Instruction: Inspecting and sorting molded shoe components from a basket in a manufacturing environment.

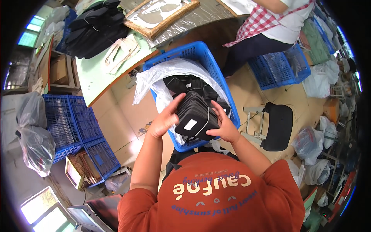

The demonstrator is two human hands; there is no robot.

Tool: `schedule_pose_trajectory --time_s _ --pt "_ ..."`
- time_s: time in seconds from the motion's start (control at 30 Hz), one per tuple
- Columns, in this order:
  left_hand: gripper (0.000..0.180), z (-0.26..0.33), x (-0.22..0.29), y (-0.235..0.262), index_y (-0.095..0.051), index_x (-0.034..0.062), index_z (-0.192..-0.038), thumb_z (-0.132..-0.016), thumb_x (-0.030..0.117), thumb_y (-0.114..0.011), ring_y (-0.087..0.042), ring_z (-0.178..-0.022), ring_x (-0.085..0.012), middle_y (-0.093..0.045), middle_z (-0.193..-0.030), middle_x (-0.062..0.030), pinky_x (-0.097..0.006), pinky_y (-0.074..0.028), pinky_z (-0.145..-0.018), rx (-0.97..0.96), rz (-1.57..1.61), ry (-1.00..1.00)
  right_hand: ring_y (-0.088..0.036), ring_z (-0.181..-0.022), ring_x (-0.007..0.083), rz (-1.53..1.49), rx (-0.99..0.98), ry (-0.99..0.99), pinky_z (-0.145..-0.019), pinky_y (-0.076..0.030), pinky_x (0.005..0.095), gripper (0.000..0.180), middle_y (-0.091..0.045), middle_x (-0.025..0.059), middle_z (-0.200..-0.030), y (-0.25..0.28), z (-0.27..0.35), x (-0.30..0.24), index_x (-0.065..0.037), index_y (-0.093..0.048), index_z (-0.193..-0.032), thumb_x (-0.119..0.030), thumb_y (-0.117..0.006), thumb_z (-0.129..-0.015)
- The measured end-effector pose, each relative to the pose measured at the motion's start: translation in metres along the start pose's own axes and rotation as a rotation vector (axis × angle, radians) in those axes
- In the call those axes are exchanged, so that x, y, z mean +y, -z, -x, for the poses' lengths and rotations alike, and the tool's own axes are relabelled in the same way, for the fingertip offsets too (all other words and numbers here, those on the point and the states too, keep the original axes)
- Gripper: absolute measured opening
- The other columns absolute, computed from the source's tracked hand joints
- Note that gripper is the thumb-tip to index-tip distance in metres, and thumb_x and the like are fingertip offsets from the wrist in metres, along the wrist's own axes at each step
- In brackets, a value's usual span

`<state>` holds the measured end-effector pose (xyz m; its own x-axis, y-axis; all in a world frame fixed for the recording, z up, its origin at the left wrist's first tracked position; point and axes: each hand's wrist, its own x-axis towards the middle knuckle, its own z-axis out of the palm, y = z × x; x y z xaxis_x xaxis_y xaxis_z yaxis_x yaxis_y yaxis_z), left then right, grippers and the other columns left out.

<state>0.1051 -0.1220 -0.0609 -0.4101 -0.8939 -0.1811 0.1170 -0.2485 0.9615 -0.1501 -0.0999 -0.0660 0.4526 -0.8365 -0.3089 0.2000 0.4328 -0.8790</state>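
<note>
Between my two hands is a thick bundle of black, flat cut pieces [197,114], bound with a thin light string and bearing a white label on its near face. My left hand [166,118] lies along the bundle's left side, its fingers stretched toward the far end. On the other side, my right hand [227,127] has its thumb at the near corner and its fingers along the edge. The bundle is over a blue plastic basket [208,58] lined with a white plastic bag [177,66]. More black bundles [185,84] lie inside, partly hidden.
Beyond the basket stands a pale green table [92,73] with a black stack [94,29] and a wooden frame [158,15]. A person in a checked apron [257,23] is at the far right. A black-seated stool [279,127] is right; blue crates [63,123] are left.
</note>
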Motion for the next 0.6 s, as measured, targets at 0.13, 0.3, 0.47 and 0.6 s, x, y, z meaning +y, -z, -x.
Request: schedule_pose_trajectory --time_s 0.13,0.3,0.47,0.6 --pt "0.121 0.012 0.027 -0.037 -0.025 0.0034 -0.146 -0.052 0.051 -0.084 -0.023 -0.140 -0.0386 -0.024 -0.150 -0.0219 -0.046 -0.020 -0.113 -0.018 -0.708 -0.337 -0.049 -0.120 0.0218 0.075 0.180 0.296 -0.103 -0.040 0.0326 0.095 -0.045 0.0122 -0.130 -0.008 -0.004 0.008 -0.003 -0.025 -0.144 0.011 -0.075 -0.064" --pt "0.094 0.035 0.055 -0.077 -0.036 0.0038 -0.137 -0.055 0.010 -0.082 -0.032 -0.133 -0.0446 -0.032 -0.145 -0.0230 -0.050 -0.031 -0.108 0.085 -0.866 -0.461 -0.052 -0.115 0.0196 0.263 0.288 0.365 -0.101 -0.042 0.0311 0.071 -0.051 0.0096 -0.121 -0.008 -0.003 0.012 0.002 -0.044 -0.130 0.013 -0.072 -0.066" --pt "0.083 0.045 0.050 -0.087 -0.044 0.0037 -0.131 -0.054 0.000 -0.074 -0.039 -0.128 -0.0432 -0.039 -0.141 -0.0223 -0.052 -0.036 -0.102 0.233 -0.990 -0.576 -0.056 -0.110 0.0177 0.176 0.242 0.403 -0.097 -0.045 0.0298 0.061 -0.054 0.0091 -0.119 -0.015 0.002 0.006 0.002 -0.045 -0.124 0.016 -0.068 -0.070" --pt "0.077 0.049 0.054 -0.092 -0.048 0.0041 -0.129 -0.056 0.002 -0.073 -0.041 -0.129 -0.0416 -0.042 -0.140 -0.0220 -0.053 -0.035 -0.102 0.272 -1.029 -0.599 -0.057 -0.108 0.0181 0.158 0.183 0.462 -0.095 -0.047 0.0309 0.056 -0.057 0.0100 -0.116 -0.016 0.003 0.001 0.000 -0.044 -0.121 0.020 -0.064 -0.073"
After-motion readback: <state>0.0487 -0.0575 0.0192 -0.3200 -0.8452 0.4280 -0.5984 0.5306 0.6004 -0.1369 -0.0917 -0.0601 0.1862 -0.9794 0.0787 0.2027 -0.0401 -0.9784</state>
